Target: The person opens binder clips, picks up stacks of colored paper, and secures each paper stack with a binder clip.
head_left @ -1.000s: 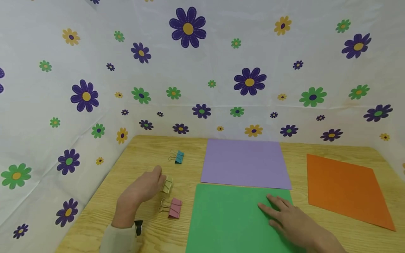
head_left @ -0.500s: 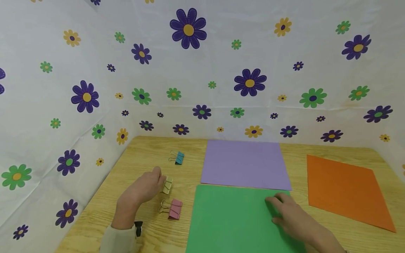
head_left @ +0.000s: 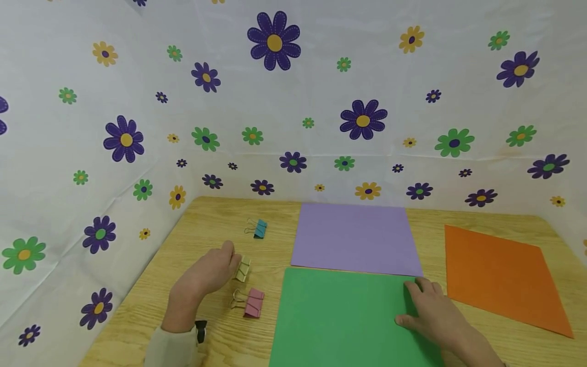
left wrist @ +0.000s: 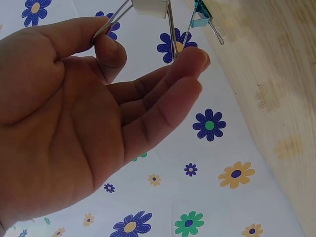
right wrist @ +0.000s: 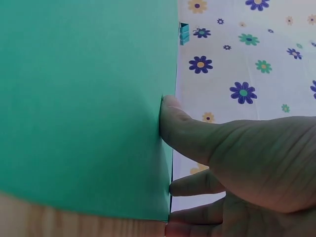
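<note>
Between thumb and index finger, my left hand [head_left: 206,275] pinches a wire handle of a pale yellow binder clip [head_left: 243,269]; the left wrist view shows this clip's body [left wrist: 150,7] cut off at the top. A pink binder clip [head_left: 254,303] lies just nearer, and a blue one [head_left: 260,229] farther back. My right hand [head_left: 435,316] rests with slightly bent fingers at the far right corner of a green sheet [head_left: 344,316]. In the right wrist view its thumb [right wrist: 180,123] touches the green sheet [right wrist: 89,98]; the other fingertips lie by its edge.
A purple sheet [head_left: 355,237] lies behind the green one, their edges almost meeting. To the right is an orange sheet [head_left: 504,278], set askew on the wooden table [head_left: 220,214]. A flowered white cloth [head_left: 312,86] encloses the back and left side.
My right hand has slid right across the green sheet toward its far right corner, its spread fingers drawing in. The left hand and the clips have stayed in place.
</note>
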Motion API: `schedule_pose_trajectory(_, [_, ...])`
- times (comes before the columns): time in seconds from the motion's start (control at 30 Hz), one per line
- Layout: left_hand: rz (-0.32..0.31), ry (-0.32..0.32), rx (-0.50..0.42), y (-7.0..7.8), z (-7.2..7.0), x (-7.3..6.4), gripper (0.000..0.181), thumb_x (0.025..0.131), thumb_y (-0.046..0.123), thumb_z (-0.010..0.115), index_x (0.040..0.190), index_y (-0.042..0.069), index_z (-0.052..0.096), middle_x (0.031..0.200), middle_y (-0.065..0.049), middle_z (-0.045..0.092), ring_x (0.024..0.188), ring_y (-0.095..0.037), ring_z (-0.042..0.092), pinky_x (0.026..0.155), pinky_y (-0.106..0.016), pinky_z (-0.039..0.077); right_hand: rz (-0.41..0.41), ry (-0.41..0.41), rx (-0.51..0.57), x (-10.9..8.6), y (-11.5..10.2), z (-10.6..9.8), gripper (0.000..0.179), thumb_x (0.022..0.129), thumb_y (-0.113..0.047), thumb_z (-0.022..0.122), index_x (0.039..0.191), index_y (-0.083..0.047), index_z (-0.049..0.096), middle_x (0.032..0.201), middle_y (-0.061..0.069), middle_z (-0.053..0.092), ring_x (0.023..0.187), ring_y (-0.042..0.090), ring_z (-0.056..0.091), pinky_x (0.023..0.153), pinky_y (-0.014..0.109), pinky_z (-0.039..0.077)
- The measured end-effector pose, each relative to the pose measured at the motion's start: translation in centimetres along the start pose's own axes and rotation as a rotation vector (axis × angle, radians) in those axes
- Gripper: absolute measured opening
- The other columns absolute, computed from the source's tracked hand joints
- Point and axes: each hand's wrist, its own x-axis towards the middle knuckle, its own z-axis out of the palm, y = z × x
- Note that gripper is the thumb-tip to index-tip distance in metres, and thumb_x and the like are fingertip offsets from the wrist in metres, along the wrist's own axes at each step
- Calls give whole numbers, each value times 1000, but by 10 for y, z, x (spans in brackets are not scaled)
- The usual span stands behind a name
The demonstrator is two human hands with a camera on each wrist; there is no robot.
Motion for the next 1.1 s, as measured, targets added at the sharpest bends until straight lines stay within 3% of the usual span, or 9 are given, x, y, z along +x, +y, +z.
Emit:
schedule_pose_trajectory(0.37, [-4,7,14,1,0,-1,21,107,18,37,91,5,39,66,-3,36,56,-16,37,52,-29,32,3,-34,-53,3,3,-2,83,78,-49,80,134,6,52,139,39,43,120,56,46,89,63,46])
schedule_pose_trajectory(0.8, [14,14,20,1,-1,-3,20,107,17,38,91,5,39,65,-3,37,56,-15,37,52,-29,32,1,-2,-50,3,-2,-2,87,74,-46,84,135,5,49,130,34,53,116,53,50,90,64,45])
schedule_pose_trajectory(1.1, [17,19,13,2,-2,-1,20,107,17,38,91,5,39,66,-3,36,57,-16,38,53,-30,35,36,-39,-64,2,-7,-4,87,76,-44,82,139,5,46,129,33,53,116,53,50,87,65,46])
